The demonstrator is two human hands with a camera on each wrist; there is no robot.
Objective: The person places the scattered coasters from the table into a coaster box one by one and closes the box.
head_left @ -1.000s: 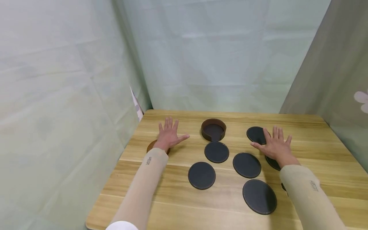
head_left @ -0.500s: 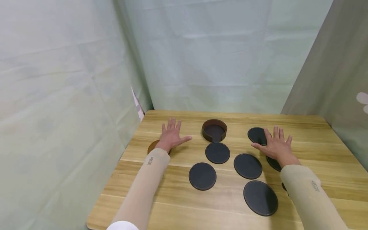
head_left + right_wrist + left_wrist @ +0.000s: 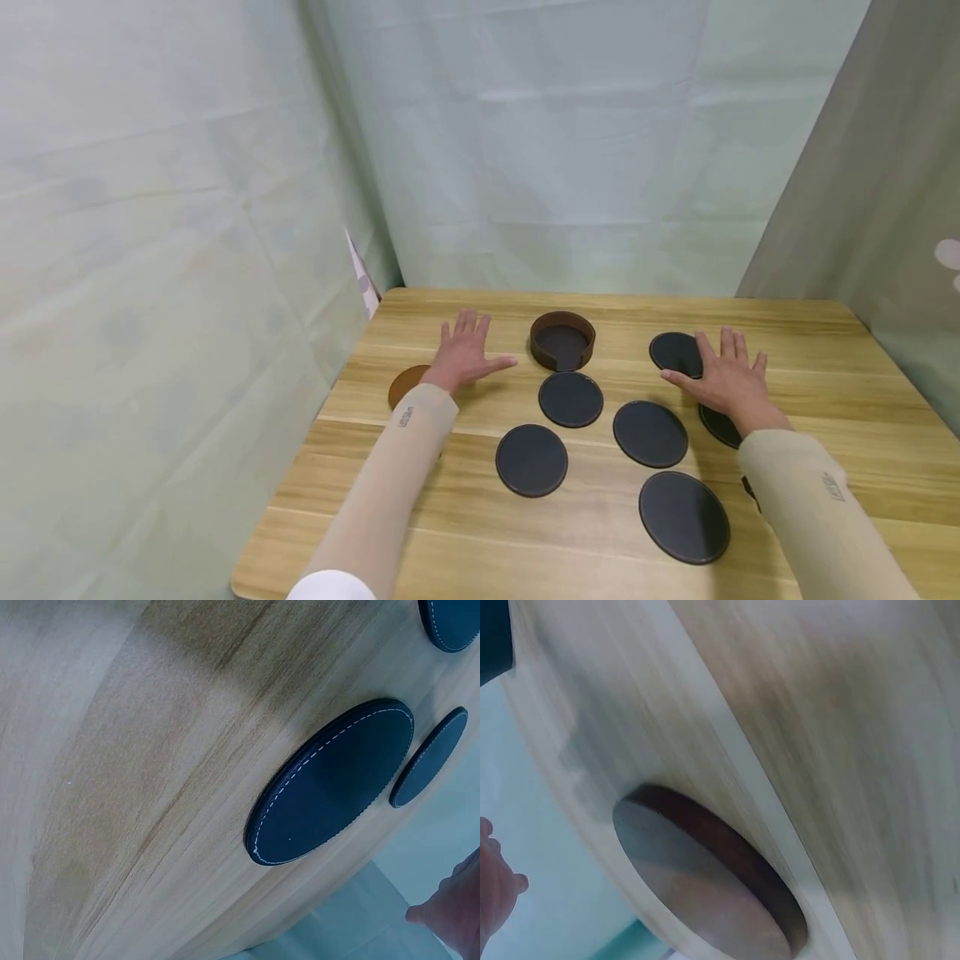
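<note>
Pale green cloth walls, wooden bench [image 3: 465, 533]. Left hand [image 3: 465, 360] flat, fingers spread, holding nothing, brown coaster [image 3: 407, 385] just behind its wrist. Right hand [image 3: 723, 379] flat and spread, fingertips on a black coaster [image 3: 675, 352], another half under the wrist. Coasters likely light, thin, stiff; pinch at edge. Holder [image 3: 562, 340] between hands.

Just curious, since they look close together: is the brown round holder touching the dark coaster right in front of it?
Apart. The head view shows a strip of bare wood between the brown holder and the dark coaster.
</note>
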